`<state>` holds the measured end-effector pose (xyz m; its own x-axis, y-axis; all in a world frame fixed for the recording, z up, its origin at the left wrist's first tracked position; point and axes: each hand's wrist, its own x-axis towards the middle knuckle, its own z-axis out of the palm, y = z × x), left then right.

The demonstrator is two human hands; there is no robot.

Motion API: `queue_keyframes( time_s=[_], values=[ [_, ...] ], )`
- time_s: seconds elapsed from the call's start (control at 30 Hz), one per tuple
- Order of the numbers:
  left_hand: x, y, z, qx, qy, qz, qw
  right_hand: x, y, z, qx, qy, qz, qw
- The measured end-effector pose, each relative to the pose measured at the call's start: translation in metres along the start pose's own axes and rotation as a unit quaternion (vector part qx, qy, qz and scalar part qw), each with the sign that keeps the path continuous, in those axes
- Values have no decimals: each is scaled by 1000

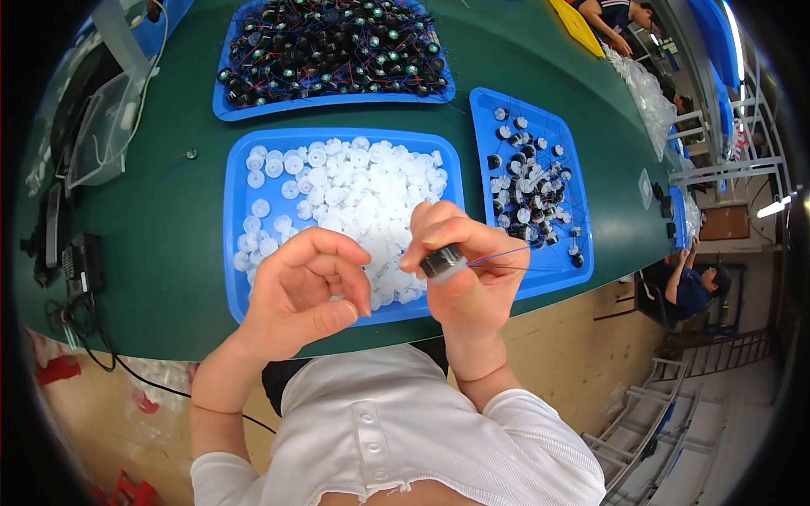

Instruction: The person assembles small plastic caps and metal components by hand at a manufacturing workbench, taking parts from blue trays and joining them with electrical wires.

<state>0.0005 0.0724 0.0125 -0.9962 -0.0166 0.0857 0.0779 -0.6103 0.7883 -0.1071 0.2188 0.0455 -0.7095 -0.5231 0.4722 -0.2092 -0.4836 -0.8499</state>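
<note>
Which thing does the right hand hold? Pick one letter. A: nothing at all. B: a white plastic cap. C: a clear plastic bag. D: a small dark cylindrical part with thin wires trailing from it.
D: the right hand pinches a small dark cylindrical part with thin wires running off to the right, above the blue tray of white plastic caps.

Three blue trays [234,211] crowd our reach ahead; we see bare green table [160,244] open to our left.
</note>
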Motion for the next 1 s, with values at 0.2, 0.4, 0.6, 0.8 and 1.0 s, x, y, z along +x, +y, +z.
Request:
queue_keyframes(
  time_s=[0.2,0.4,0.6,0.8,1.0],
  values=[
    [3,7,7,-58,38,-5,998,8,-18,3,-330,-120,-185,918],
    [5,7,7,-70,10,-35,997,0,-18,3,-502,-189,-270,799],
    [0,2,10,-114,-7,-2,993,-3,-22,6,-425,-200,-162,868],
    [2,5,12,-155,-57,-48,985,-2,-18,1,-406,-178,-197,874],
    [-1,36,-6,496,68,164,850,-2,-41,-48,-508,-55,-190,838]
  ],
)
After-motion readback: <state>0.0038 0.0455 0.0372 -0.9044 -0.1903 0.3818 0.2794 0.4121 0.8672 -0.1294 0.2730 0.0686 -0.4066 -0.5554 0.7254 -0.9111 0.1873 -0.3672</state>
